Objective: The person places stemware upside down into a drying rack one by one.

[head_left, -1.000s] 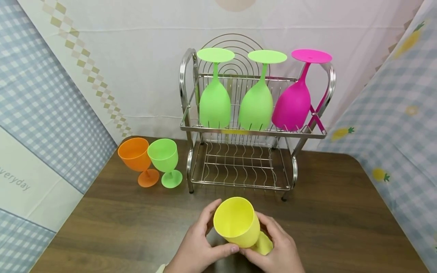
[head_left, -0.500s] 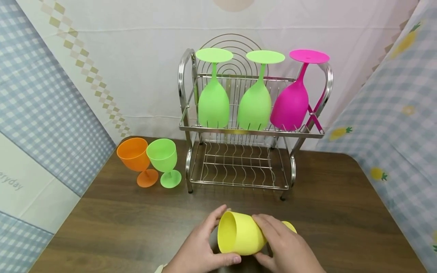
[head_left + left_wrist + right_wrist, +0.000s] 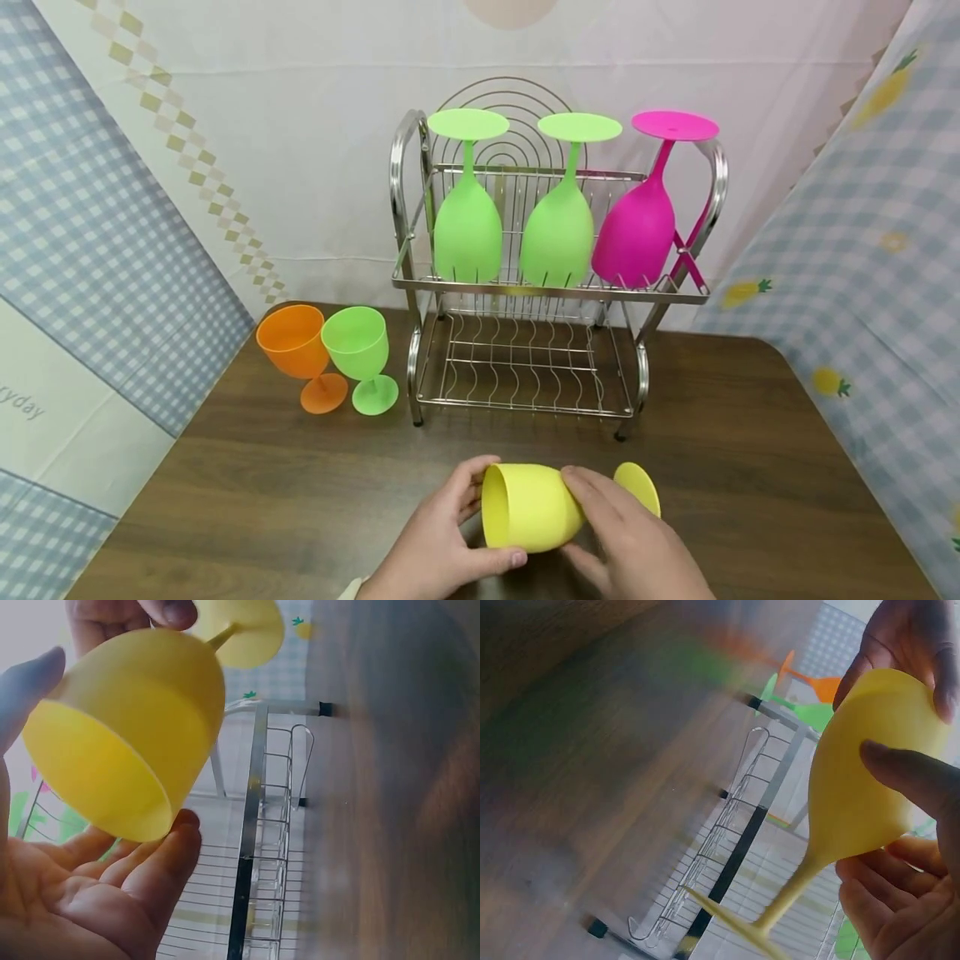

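Note:
A yellow plastic goblet (image 3: 543, 508) lies sideways above the table between my two hands, its mouth to the left and its round foot (image 3: 637, 489) to the right. My left hand (image 3: 438, 533) holds it by the rim; in the left wrist view the thumb and a fingertip touch opposite sides of the bowl (image 3: 142, 712). My right hand (image 3: 633, 542) grips the lower end of the bowl, near the stem. That stem (image 3: 787, 896) shows bare in the right wrist view, but the hand covers it in the head view.
A two-tier metal dish rack (image 3: 525, 408) stands behind the hands. On its upper tier are two upside-down green goblets (image 3: 468, 233) (image 3: 557, 242) and a tilted magenta goblet (image 3: 637, 237). An orange goblet (image 3: 291, 342) and a green goblet (image 3: 356, 343) stand upright at left on the wooden table (image 3: 262, 500).
The yellow goblet has turned from mouth up to lying sideways, its foot swinging out to the right. My right hand has shifted rightward with it; the left hand stays at the rim end.

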Demonstrator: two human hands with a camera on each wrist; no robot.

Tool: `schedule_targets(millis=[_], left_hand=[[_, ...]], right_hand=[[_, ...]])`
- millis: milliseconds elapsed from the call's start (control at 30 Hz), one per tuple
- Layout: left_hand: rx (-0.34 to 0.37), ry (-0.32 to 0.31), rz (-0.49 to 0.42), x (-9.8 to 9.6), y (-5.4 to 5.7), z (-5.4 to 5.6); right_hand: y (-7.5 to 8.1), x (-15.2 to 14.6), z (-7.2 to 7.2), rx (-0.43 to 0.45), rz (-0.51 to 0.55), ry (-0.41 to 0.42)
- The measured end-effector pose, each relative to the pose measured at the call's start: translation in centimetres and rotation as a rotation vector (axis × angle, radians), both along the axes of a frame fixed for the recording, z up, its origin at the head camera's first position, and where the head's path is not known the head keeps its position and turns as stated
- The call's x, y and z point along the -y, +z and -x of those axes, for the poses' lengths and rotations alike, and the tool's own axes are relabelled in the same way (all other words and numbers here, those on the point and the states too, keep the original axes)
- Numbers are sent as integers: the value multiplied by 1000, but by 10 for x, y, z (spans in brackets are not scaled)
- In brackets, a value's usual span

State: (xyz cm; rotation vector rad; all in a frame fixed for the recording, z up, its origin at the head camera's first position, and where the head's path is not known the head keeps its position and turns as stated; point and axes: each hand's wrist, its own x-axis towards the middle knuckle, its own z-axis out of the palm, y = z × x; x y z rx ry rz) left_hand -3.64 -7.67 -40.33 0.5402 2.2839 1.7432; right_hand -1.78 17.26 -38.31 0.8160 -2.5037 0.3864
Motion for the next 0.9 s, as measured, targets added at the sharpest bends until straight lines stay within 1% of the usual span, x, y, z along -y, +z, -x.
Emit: schedule_targets(millis=[67, 133, 200, 233, 267, 333, 400, 467, 500, 533, 567, 600, 700, 767, 800, 833, 900], left_hand=[[27, 42, -54, 0, -1, 1], [55, 78, -116, 1, -1, 2], [89, 105, -189, 0, -2, 4], [106, 115, -228, 0, -2, 5], [121, 121, -271, 0, -2, 5], [140, 124, -361, -2, -3, 6], [152, 113, -449, -3, -4, 5], [168, 97, -527, -6, -4, 4], [176, 84, -566, -7, -5, 3], [191, 71, -601, -9, -5, 2], [208, 59, -631, -10, -5, 0], [224, 49, -657, -12, -6, -1], [278, 12, -742, -17, -8, -5], [303, -15, -792, -21, -10, -7], [311, -31, -819, -23, -11, -8], [317, -44, -839, -25, -12, -9], [321, -63, -864, -28, -13, -10]], right_hand=[[-2, -2, 0, -45, 57, -19], [-3, -2, 0, -83, 138, -34], [-5, -2, 0, -93, 244, -39], [-6, -2, -1, -81, 305, -40], [-6, -1, -2, -52, 384, -38], [-7, 1, -5, 74, 572, -39], [-9, 4, -9, 220, 799, -42], [-12, 6, -10, 357, 1048, -8], [-14, 7, -11, 419, 1152, 12], [-17, 8, -10, 463, 1237, 40], [-20, 9, -10, 502, 1314, 88], [-24, 9, -9, 544, 1386, 149], [-35, 13, -5, 659, 1571, 366], [-41, 17, -4, 708, 1684, 506], [-43, 19, -3, 730, 1733, 559], [-45, 21, -3, 741, 1769, 604], [-47, 25, -3, 741, 1816, 658]])
